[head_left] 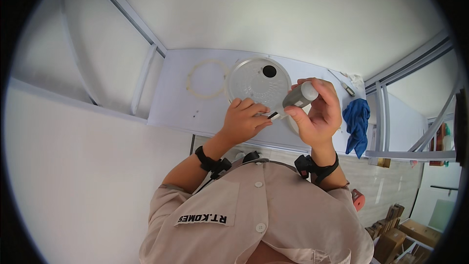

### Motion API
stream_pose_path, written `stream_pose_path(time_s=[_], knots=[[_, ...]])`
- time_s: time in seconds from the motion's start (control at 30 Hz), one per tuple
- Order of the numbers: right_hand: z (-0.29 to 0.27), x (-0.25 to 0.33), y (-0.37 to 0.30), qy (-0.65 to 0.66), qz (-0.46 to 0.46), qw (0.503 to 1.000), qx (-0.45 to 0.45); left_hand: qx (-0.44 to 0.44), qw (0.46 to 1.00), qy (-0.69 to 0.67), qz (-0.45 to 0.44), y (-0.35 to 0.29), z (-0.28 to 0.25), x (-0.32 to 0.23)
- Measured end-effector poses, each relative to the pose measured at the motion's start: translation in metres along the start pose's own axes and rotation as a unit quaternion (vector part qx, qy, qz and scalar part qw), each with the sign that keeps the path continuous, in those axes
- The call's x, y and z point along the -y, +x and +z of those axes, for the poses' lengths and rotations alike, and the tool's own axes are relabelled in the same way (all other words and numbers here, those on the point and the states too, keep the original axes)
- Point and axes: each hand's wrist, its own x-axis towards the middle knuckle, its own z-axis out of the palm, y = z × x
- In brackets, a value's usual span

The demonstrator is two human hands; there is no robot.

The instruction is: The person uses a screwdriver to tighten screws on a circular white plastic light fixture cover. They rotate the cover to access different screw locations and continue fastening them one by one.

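My right hand (320,112) is wrapped round a grey cylindrical bottle (299,96) with a pale round end, held tilted above the table. My left hand (245,121) is closed in a pinch on a small black strip (272,115), close to the bottle's lower end; its exact kind is too small to tell. Just beyond my hands lies a round silver metal lid (244,76) with a raised rim and a black round spot near its far edge. A pale round thing (294,125) lies partly hidden below my right hand.
A thin cream ring (189,82) lies left of the lid. To the right are a screwdriver (348,89) and a crumpled blue cloth (356,122) hanging over the table's edge. Metal frame bars (141,80) stand at both sides. Cardboard boxes (391,244) sit low at the right.
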Motion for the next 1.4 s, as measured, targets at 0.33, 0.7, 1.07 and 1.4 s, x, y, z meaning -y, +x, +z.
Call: stream_pose_path(time_s=[0.33,0.7,1.07,1.4], knots=[[-0.021,0.009,-0.003,-0.062,-0.023,0.996,-0.058,-0.003,1.000,-0.022,-0.012,0.014,0.022,-0.019],[-0.022,0.008,-0.007,-0.063,-0.022,0.996,-0.057,-0.057,0.989,-0.115,-0.070,0.011,0.003,-0.010],[-0.017,0.004,-0.013,-0.039,-0.012,0.998,-0.052,-0.046,0.987,-0.100,-0.115,0.003,0.001,-0.012],[-0.019,0.004,-0.014,-0.042,-0.009,0.998,-0.054,0.021,0.989,-0.095,-0.108,0.014,-0.006,-0.017]])
